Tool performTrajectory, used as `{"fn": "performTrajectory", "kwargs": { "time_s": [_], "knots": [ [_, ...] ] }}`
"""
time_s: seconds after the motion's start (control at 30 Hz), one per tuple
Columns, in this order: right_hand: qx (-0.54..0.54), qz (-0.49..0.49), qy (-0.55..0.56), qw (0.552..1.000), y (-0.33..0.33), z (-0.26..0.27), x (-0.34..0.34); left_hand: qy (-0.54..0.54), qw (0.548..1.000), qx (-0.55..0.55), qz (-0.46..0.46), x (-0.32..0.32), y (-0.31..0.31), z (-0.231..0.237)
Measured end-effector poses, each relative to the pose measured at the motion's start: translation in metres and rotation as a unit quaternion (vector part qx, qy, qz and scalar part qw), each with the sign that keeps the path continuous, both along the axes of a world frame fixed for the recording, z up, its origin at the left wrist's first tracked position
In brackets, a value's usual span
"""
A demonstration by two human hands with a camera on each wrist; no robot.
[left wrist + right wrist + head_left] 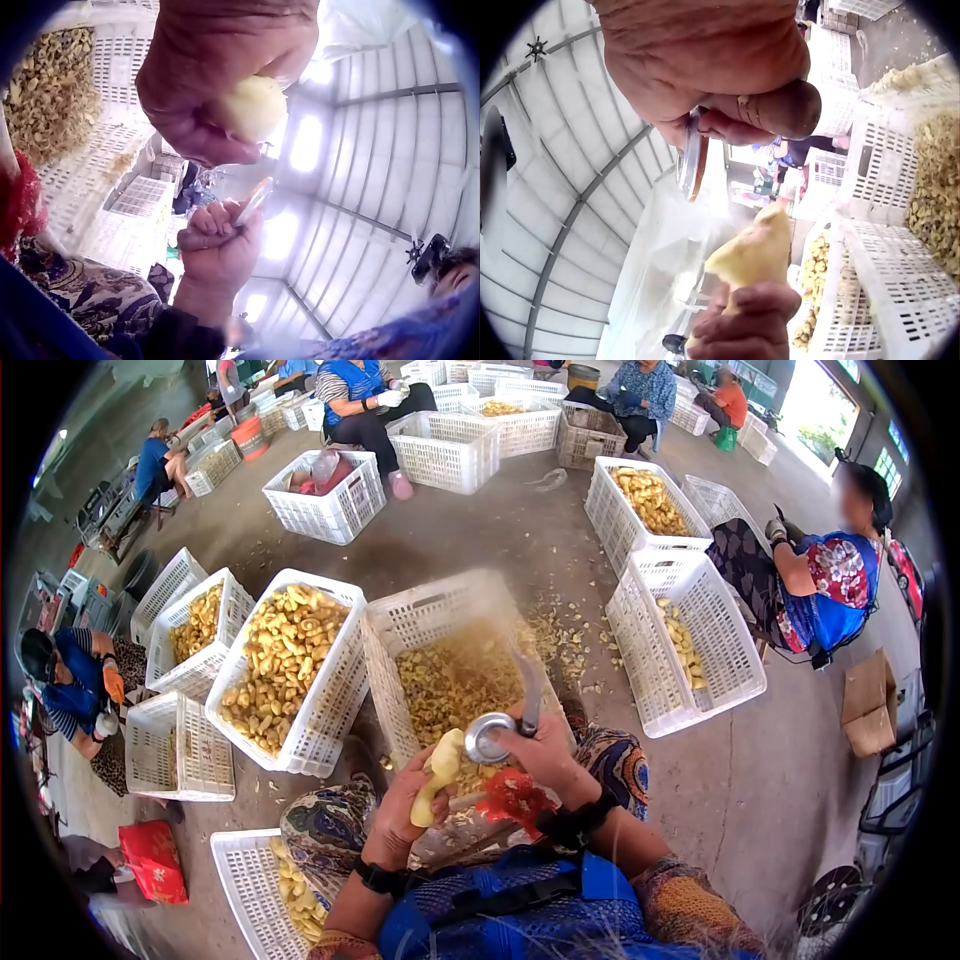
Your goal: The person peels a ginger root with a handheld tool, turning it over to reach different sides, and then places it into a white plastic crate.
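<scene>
In the head view my left hand (400, 810) grips a pale yellow, knobbly root (440, 775) with its upper end sticking up. Just right of it, my right hand (550, 755) holds a round metal tool (490, 738) with a shiny rim, a small gap from the root. The left wrist view has my left hand (225, 82) curled round the root (255, 109). The tool's edge (694, 169) juts from the fingers of my right hand (712, 75) in the right wrist view. Below both hands stands a white crate (385, 630) holding peelings (450, 680).
Left of the peelings crate is a crate full of yellow-brown roots (285, 660). Another crate (240, 870) with pale roots stands by my left leg. To the right, a crate (740, 660) stands before a seated person (840, 580). Red cloth (515, 800) hangs by my right wrist.
</scene>
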State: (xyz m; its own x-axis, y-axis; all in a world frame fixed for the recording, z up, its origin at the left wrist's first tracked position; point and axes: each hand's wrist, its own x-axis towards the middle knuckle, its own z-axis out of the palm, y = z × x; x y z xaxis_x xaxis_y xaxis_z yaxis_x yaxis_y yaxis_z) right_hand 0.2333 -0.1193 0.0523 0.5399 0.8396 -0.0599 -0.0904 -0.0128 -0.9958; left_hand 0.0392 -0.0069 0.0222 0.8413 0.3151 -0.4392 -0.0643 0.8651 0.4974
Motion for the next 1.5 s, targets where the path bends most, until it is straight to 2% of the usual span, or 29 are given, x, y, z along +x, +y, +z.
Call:
{"fn": "performTrajectory", "kwargs": {
  "time_s": [0.07,0.17,0.2,0.3,0.4,0.5,0.53,0.63,0.67,0.73,0.8,0.9,0.93,1.03,1.13,1.2,1.27,1.33,1.37,1.4,1.5],
  "knots": [
    [0.028,0.040,-0.018,0.999,0.002,0.001,-0.011,0.037,0.999,0.033,0.014,0.004,-0.001,-0.004],
    [-0.079,0.112,-0.159,0.978,0.011,0.000,-0.001,0.040,0.991,0.127,-0.016,0.002,-0.006,-0.006],
    [-0.078,0.056,-0.020,0.995,0.013,-0.032,0.012,0.037,0.993,0.109,-0.032,-0.002,-0.007,-0.003],
    [-0.073,-0.117,0.082,0.987,0.005,-0.006,0.051,0.002,0.998,0.048,-0.042,-0.007,-0.001,0.005],
    [-0.145,-0.007,-0.009,0.989,0.003,0.004,0.014,-0.041,0.999,-0.031,-0.017,-0.002,-0.001,-0.003],
    [-0.042,0.057,-0.039,0.997,0.009,-0.042,0.008,-0.078,0.995,-0.057,-0.032,-0.001,-0.004,-0.005],
    [-0.101,-0.024,0.089,0.991,0.011,-0.012,0.018,-0.063,0.997,-0.034,-0.040,-0.002,-0.003,0.003],
    [-0.072,-0.111,0.076,0.988,0.006,0.000,0.039,0.002,0.998,0.058,-0.030,-0.007,-0.005,0.013],
    [-0.134,-0.053,0.026,0.989,0.002,0.004,0.033,0.040,0.993,0.106,-0.018,-0.003,-0.007,0.010],
    [-0.082,0.009,-0.077,0.994,0.004,0.007,0.011,0.115,0.973,0.198,0.004,0.007,-0.010,0.009],
    [-0.054,0.061,-0.169,0.982,0.004,0.014,0.002,0.118,0.966,0.229,0.001,0.006,-0.011,0.004],
    [-0.074,0.154,-0.183,0.968,0.009,0.020,-0.006,0.131,0.950,0.283,-0.011,0.004,-0.011,-0.002],
    [-0.097,0.132,-0.260,0.952,0.011,0.011,-0.007,0.137,0.943,0.302,-0.017,0.004,-0.011,-0.002],
    [-0.150,-0.074,-0.369,0.914,0.011,-0.003,0.032,0.118,0.959,0.256,0.019,-0.001,-0.009,0.004],
    [-0.045,-0.115,-0.187,0.974,0.002,0.005,0.043,0.118,0.973,0.194,0.034,0.000,-0.009,0.007],
    [-0.029,-0.057,-0.096,0.993,-0.005,-0.001,0.026,0.023,0.999,0.044,0.020,-0.001,-0.006,0.008],
    [-0.024,-0.016,-0.019,0.999,-0.008,0.004,0.007,-0.034,0.996,-0.075,0.031,-0.001,-0.004,0.007],
    [0.036,0.013,-0.047,0.998,-0.004,-0.005,-0.007,-0.050,0.983,-0.164,0.067,-0.004,-0.005,0.003],
    [0.067,0.025,-0.061,0.996,-0.001,-0.007,-0.013,-0.058,0.980,-0.181,0.058,-0.006,-0.005,-0.004],
    [0.057,0.029,-0.044,0.997,0.000,0.005,-0.021,-0.066,0.977,-0.199,0.046,-0.006,-0.006,-0.009],
    [-0.010,0.055,-0.057,0.997,0.011,-0.026,-0.004,-0.101,0.980,-0.173,0.011,-0.008,-0.008,-0.013]
  ]
}}
